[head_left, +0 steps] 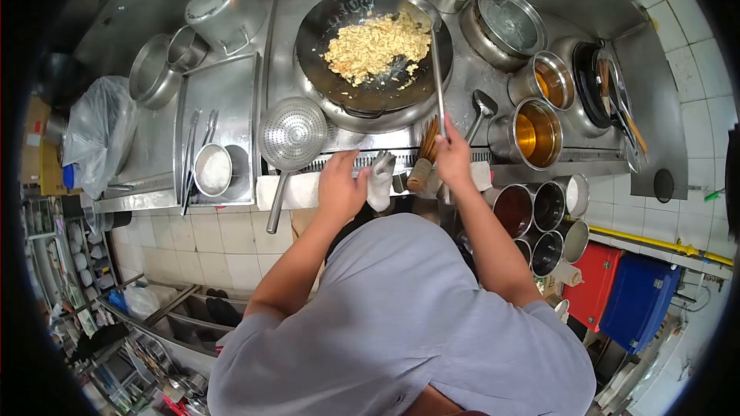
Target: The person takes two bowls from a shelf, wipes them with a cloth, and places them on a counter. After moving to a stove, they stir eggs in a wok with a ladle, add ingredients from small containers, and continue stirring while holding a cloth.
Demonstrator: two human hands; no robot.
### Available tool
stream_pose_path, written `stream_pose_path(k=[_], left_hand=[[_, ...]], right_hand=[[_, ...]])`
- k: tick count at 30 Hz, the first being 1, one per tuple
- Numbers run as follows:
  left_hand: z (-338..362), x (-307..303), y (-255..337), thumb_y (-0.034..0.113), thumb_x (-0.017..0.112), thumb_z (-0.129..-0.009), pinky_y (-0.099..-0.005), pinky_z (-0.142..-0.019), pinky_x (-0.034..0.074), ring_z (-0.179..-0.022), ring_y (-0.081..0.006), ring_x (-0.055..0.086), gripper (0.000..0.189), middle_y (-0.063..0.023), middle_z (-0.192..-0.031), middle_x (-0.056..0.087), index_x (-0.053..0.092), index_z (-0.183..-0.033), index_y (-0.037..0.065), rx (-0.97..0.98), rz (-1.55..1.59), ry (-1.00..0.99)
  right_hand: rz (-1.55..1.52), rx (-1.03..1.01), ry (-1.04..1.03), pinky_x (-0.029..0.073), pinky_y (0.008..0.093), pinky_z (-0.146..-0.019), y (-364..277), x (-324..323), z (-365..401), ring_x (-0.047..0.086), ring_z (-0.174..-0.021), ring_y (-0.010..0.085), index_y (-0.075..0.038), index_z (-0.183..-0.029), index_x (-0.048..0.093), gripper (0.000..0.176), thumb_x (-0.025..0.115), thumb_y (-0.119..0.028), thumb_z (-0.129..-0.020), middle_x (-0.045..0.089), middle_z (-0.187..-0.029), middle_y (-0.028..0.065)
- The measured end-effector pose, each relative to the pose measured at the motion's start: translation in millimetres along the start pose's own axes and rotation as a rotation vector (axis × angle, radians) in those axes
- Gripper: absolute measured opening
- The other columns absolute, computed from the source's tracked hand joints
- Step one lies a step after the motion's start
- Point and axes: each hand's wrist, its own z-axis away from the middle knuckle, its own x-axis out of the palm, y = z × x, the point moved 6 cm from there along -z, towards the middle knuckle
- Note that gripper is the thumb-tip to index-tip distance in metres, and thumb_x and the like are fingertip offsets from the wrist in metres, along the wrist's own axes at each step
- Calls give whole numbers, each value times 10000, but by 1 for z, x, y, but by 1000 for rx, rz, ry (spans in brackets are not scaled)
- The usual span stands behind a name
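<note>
My right hand [453, 158] grips the long metal handle of a wok ladle [438, 69], whose head rests inside the far right side of the wok [314, 54]. Chopped yellow scrambled egg [378, 46] lies spread over the wok's middle. At the stove's front edge, my left hand [341, 187] lies on a folded white cloth [297, 191] with its fingers stretched out and thumb apart, holding nothing visible. A crumpled white rag [381, 185] sits just right of it. A bamboo wok brush [422, 166] stands beside my right hand.
A perforated strainer [293, 135] lies left of the wok, its handle over the edge. Farther left, a metal tray [231, 92] holds tongs and a bowl of white granules [213, 170]. A second ladle [483, 108] and pots of amber liquid [526, 134] stand to the right.
</note>
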Motion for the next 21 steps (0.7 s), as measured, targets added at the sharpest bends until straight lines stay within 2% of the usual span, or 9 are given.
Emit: stream_pose_path(k=[2,5,7,11,13,15,18,20,21], left_hand=[[31,3,-26,190,782,-963,-503,-927,578,-1070,-426,715,426,-224,-1196,720,710,-1325,-23,-228,36,-102],[53,-15,-37,185,785,-967,-480,-852,597,-962,-385,743,381,-197,-1140,741,726,-1287,-14,-316,25,-64],[59,-27,-45,172,779,-972,-474,-832,599,-921,-367,750,378,-199,-1143,743,724,-1297,-13,-344,44,-38],[53,-52,-55,165,773,-976,-458,-796,598,-875,-345,743,375,-192,-1127,748,726,-1302,-14,-417,-44,11],[46,-55,-59,171,764,-983,-452,-777,592,-844,-334,731,366,-183,-1114,751,729,-1297,-13,-471,-29,21],[37,-55,-59,182,758,-989,-451,-764,585,-818,-325,719,350,-174,-1100,753,736,-1284,-7,-459,-37,37],[29,-60,-52,194,760,-992,-450,-762,584,-812,-323,714,346,-171,-1102,753,740,-1278,0,-428,-22,43],[28,-57,-49,198,761,-994,-445,-766,585,-801,-316,709,343,-167,-1103,755,742,-1277,6,-441,-9,41],[30,-54,-47,198,761,-994,-445,-766,585,-801,-316,709,343,-167,-1103,755,742,-1277,6,-441,-10,37]], right_hand=[[55,-16,43,517,354,-1127,-10,9,1,697,-1338,259,-48,-1645,526,593,645,-33,-1064,692,-1506,246],[-241,342,-319,478,361,-1180,-37,13,13,652,-1424,287,-36,-1645,522,591,634,-26,-1065,682,-1521,245],[22,-144,-293,540,348,-1073,-68,-16,37,737,-1209,243,-43,-1654,519,595,630,-25,-1069,741,-1429,209],[-128,91,-464,564,309,-889,-29,-31,57,672,-916,155,-68,-1674,507,611,631,-29,-1078,773,-1165,93],[-146,181,-464,391,234,-549,-3,-27,30,419,-598,43,-181,-1693,515,610,627,-41,-1110,586,-888,-56],[-176,247,-446,375,223,-539,-7,-18,2,408,-600,29,-204,-1700,508,626,633,-50,-1106,579,-870,-57],[-226,311,-268,534,293,-793,-8,9,-22,562,-799,129,-165,-1689,514,635,638,-26,-1082,690,-952,8],[46,-282,50,564,352,-833,-18,21,-35,654,-798,235,-193,-1686,509,653,665,-39,-1070,799,-1073,145],[46,-279,50,564,352,-833,-31,20,-33,654,-798,235,-193,-1686,509,653,665,-39,-1070,799,-1073,145]])
